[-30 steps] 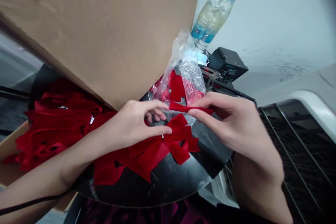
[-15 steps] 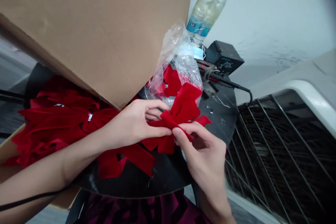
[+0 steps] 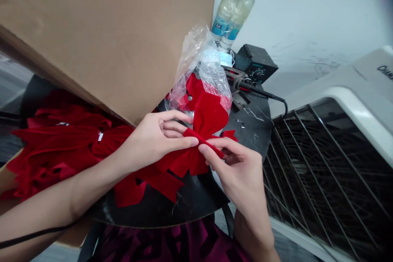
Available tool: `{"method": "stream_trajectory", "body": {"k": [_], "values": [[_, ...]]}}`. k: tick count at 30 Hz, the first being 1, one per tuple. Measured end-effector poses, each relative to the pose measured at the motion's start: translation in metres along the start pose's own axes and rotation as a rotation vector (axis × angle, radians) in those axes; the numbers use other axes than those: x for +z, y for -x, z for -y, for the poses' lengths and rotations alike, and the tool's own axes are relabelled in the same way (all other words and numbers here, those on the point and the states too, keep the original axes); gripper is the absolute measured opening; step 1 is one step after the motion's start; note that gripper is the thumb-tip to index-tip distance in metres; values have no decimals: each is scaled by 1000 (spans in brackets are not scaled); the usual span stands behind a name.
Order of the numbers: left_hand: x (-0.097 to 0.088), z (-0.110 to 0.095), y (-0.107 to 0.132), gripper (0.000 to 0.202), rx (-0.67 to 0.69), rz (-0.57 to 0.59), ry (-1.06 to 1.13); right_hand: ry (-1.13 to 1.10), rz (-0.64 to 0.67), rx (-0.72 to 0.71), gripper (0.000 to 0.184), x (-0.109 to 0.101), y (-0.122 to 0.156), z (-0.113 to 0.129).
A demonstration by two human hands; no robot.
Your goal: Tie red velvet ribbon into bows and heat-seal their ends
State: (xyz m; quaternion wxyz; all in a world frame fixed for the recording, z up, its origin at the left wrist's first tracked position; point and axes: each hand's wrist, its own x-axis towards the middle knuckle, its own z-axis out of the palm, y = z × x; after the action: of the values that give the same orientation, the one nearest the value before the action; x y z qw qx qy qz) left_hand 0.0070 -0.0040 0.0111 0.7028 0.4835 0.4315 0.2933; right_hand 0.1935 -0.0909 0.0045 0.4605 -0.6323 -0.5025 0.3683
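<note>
As the left hand (image 3: 156, 137) and right hand (image 3: 236, 168) meet at its centre, the red velvet bow (image 3: 208, 116) lies over the black round surface (image 3: 196, 202), against a clear plastic bag (image 3: 199, 45). Both grips narrow, pinching the bow's centre strip. More red bows (image 3: 61, 143) lie at left.

A cardboard sheet (image 3: 92, 37) runs off the upper left of the frame, the middle of the red velvet bow (image 3: 208, 116) is hidden by the left hand (image 3: 153, 141) and right hand (image 3: 238, 172), the black control box (image 3: 256, 65) has dial markings too small to read, and the white housing (image 3: 376, 75) has lettering cut off by the right edge.
</note>
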Motion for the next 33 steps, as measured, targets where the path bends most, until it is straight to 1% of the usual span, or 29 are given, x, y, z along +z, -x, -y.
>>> {"method": "stream_trajectory", "body": {"k": [2, 4, 6, 9, 11, 15, 19, 25, 30, 33], "values": [[0, 2, -1, 37, 18, -33, 42, -80, -9, 38, 17, 2, -4, -1], [0, 5, -3, 31, 20, -25, 50, -161, -8, 62, 19, 3, -7, -2], [-2, 7, -4, 28, 27, -25, 50, -208, -13, 55, 16, 5, -9, -4], [-4, 10, -4, 25, 48, -15, 65, -230, -62, -14, 10, 6, -9, -8], [-4, 11, -4, 25, 67, -15, 67, -234, -90, -34, 8, 7, -8, -10], [-3, 9, -2, 26, 95, -58, 17, -237, -99, 21, 11, 9, -7, -11], [0, 5, 0, 27, 72, -101, 15, -266, -111, 33, 14, 11, -7, -9], [3, 2, 2, 33, 94, -157, 27, -406, -80, 91, 16, 11, -9, -17], [4, 5, -1, 34, 118, -148, 52, -590, -35, 110, 14, 12, -11, -26], [4, 6, -1, 33, 116, -146, 41, -637, -2, 151, 15, 12, -12, -28]]}}
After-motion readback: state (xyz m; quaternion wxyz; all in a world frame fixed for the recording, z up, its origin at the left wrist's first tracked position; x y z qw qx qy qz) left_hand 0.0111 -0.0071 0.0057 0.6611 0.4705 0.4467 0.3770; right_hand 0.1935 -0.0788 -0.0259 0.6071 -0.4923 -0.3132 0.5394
